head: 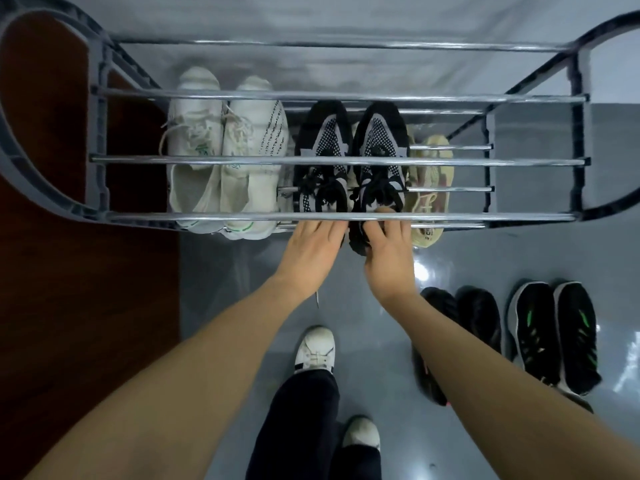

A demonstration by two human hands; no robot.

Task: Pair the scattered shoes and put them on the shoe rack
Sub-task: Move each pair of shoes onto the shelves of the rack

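I look straight down through a metal shoe rack (339,216) with chrome bars. On a lower shelf stand a white pair (225,157) at the left, a black-and-grey knit pair (349,154) in the middle, and a yellow shoe (431,174) at the right, lower down. My left hand (311,247) rests with fingers straight on the heel of the left black shoe, under the front bar. My right hand (388,251) curls around the heel of the right black shoe.
On the grey floor at the right stand a dark pair (460,327) and a black pair with green marks (557,334). My own white sneakers (315,348) are below. A brown wooden surface (69,289) borders the left side.
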